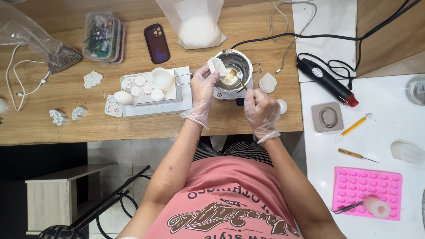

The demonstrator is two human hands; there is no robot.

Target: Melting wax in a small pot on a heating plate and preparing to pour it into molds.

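Both my hands wear clear gloves. My left hand (202, 90) pinches a white wax lump (217, 66) over the rim of a small metal pot (237, 62) that sits on a white hot plate (221, 94). My right hand (260, 110) holds a thin spoon (237, 79) whose tip reaches into the pot, where pale wax lies. Just left of the pot, a white tray (155, 95) carries several white moulded shapes.
On the wooden table are a dark phone (156, 43), a bag of white granules (195, 24), a stack of clear boxes (104, 37), small flower moulds (93, 79) and cables. The white table at right holds a black heat gun (326, 82), a pink mould (367, 190) and hand tools.
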